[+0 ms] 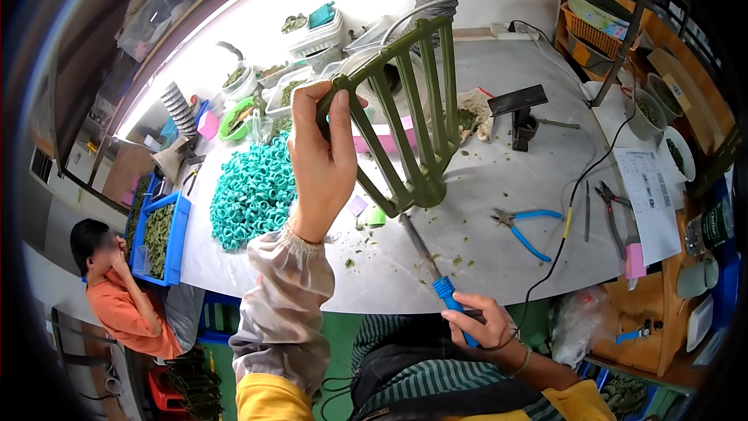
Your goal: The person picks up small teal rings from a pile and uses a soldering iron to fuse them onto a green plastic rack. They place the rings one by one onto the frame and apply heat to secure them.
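Observation:
My left hand grips the upper left corner of an olive-green slatted frame and holds it tilted above the grey table. The frame's long bars spread up from a rounded lower hub. In my right hand is a soldering iron, held by its blue handle. Its metal shaft points up and left, with the tip at the frame's lower edge; whether they touch I cannot tell. A heap of teal rings lies left of the frame. Close below the frame sits a small bright green piece.
Blue-handled cutters and dark-handled pliers lie at the right, near a printed sheet. A black cord crosses the table. A black stand stands behind. At the left sits a person in orange beside a blue crate.

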The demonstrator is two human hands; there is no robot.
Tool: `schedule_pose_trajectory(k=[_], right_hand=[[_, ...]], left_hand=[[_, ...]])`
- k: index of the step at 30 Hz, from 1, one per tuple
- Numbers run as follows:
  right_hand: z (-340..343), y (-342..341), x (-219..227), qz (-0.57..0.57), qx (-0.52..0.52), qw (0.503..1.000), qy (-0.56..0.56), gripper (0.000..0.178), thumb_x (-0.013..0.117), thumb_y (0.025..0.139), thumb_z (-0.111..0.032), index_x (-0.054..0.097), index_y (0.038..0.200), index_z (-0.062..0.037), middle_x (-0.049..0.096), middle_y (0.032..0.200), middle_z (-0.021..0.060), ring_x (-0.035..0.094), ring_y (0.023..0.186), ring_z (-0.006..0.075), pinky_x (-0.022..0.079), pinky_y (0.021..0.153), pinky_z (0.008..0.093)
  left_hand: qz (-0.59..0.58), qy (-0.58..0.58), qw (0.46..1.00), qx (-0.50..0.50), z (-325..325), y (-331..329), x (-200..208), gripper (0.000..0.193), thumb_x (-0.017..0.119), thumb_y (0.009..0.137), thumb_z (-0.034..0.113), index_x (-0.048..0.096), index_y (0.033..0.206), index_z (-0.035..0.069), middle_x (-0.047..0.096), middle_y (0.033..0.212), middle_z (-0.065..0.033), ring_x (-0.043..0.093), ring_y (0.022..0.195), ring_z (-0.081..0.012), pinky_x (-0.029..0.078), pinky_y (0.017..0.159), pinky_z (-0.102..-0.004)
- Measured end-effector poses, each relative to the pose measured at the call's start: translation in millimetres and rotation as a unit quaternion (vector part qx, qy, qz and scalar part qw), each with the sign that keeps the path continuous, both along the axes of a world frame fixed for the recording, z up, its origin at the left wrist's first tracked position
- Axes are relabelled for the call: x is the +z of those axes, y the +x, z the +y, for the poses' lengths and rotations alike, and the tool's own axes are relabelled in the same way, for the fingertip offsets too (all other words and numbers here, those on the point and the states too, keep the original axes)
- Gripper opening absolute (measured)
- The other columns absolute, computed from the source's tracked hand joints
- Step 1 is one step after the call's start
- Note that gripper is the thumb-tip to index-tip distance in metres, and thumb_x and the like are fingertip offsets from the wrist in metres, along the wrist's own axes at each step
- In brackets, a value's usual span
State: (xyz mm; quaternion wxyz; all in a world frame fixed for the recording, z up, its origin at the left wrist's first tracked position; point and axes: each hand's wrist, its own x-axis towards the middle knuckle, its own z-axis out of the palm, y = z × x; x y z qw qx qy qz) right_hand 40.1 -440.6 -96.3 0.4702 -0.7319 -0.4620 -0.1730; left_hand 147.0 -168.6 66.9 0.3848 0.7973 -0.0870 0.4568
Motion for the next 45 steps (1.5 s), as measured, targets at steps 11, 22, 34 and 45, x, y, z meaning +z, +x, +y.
schedule_pose_trajectory(k=[11, 22, 34, 45], right_hand=[[-11, 1, 10, 0.116, 0.028, 0.993, 0.003, 0.034, 0.070, 0.078, 0.005, 0.070, 0.110, -0.0064, 0.054, 0.123, 0.0173, 0.064, 0.101, 0.0278, 0.056, 0.084, 0.0334], [-90, 2, 15, 0.124, -0.120, 0.984, 0.045, 0.030, 0.062, 0.082, 0.004, 0.067, 0.110, -0.0064, 0.051, 0.122, 0.0184, 0.066, 0.096, 0.0279, 0.055, 0.082, 0.0355], [-86, 12, 21, 0.159, -0.144, 0.970, 0.113, 0.024, 0.054, 0.087, 0.007, 0.064, 0.107, -0.0013, 0.051, 0.120, 0.0182, 0.066, 0.096, 0.0286, 0.054, 0.084, 0.0361], [-85, 56, 40, 0.242, -0.187, 0.905, 0.296, 0.012, 0.049, 0.098, -0.007, 0.059, 0.099, 0.0001, 0.056, 0.120, 0.0160, 0.066, 0.097, 0.0251, 0.056, 0.090, 0.0393]], left_hand=[[0.036, -0.101, 0.993, -0.053, -2, -2, -58, 0.024, 0.045, 0.104, 0.009, 0.047, 0.125, -0.002, 0.058, 0.105, -0.0084, 0.054, 0.090, -0.0137, 0.044, 0.080, -0.0270], [0.116, -0.431, 0.878, -0.175, 49, -22, -99, 0.034, 0.033, 0.109, 0.035, 0.048, 0.114, 0.005, 0.067, 0.105, -0.0171, 0.066, 0.104, -0.0262, 0.050, 0.097, -0.0385], [0.179, -0.813, 0.508, -0.222, 143, -65, -162, 0.049, 0.028, 0.109, 0.033, 0.047, 0.119, -0.011, 0.059, 0.116, -0.0239, 0.061, 0.111, -0.0377, 0.057, 0.094, -0.0437], [0.393, -0.651, 0.636, -0.128, 30, -80, -160, 0.039, 0.040, 0.106, 0.039, 0.046, 0.104, 0.001, 0.064, 0.095, -0.0155, 0.069, 0.090, -0.0312, 0.059, 0.070, -0.0347]])
